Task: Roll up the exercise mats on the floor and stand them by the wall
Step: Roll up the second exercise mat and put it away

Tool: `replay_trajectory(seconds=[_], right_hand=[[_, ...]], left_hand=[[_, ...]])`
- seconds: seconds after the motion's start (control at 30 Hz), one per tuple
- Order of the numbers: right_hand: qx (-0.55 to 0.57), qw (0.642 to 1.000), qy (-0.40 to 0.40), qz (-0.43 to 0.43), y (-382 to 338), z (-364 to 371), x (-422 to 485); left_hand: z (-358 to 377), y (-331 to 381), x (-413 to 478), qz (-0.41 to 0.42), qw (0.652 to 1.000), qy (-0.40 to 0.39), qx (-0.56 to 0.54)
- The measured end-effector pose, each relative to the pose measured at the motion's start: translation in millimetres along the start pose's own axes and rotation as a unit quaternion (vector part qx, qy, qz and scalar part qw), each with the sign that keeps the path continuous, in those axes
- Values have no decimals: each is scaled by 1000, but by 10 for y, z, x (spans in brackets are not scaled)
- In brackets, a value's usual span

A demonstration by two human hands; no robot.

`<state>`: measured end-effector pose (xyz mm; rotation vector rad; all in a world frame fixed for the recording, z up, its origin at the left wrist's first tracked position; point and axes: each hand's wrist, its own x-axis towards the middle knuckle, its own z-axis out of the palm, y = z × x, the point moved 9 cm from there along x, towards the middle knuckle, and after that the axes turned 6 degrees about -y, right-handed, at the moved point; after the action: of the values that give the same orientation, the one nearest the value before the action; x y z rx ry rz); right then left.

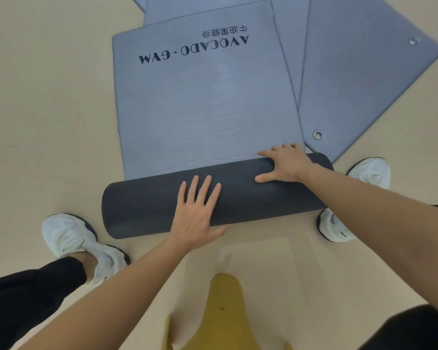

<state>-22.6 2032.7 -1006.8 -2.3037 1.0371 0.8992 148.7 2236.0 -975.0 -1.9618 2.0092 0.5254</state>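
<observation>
Two spread-fingered hands press the dark roll (pixel 147 210) on the floor (pixel 61 97), at the near end of the grey mat (pixel 202 109): your left hand (pixel 196 213) mid-roll, right hand (pixel 286 165) near its right end. Nothing pushes the left end, so it could go crooked.

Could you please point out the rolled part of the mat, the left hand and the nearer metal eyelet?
rolled part of the mat (pixel 142 210), head view, dark outer surface left of the hand.
left hand (pixel 195 213), head view, back of the hand.
metal eyelet (pixel 318 135), head view, middle of the ring.
</observation>
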Motion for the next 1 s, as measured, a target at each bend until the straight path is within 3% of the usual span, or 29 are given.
replay_trajectory(seconds=[0.1,0.2,0.37,0.57,0.67,0.87,1.0], right_hand=[[-46,997,56,26,-49,-87,-45],[-33,986,161,39,-164,-166,-162],[-48,948,307,-65,-536,13,-449],[-111,966,231,-34,-694,165,-329],[-143,972,187,-15,-620,85,-162],[-120,973,187,-54,-486,-401,115],[-26,993,87,-74,-312,-870,507]], left_hand=[[162,-18,37,-9,999,-29,27],[125,-160,244,-11,999,-26,23],[-156,-467,687,21,999,-9,-26],[-387,-779,1128,31,988,-82,-130],[-459,-837,1234,28,988,-91,-123],[-811,-799,947,31,990,125,-54],[-795,-949,954,-23,994,105,-3]])
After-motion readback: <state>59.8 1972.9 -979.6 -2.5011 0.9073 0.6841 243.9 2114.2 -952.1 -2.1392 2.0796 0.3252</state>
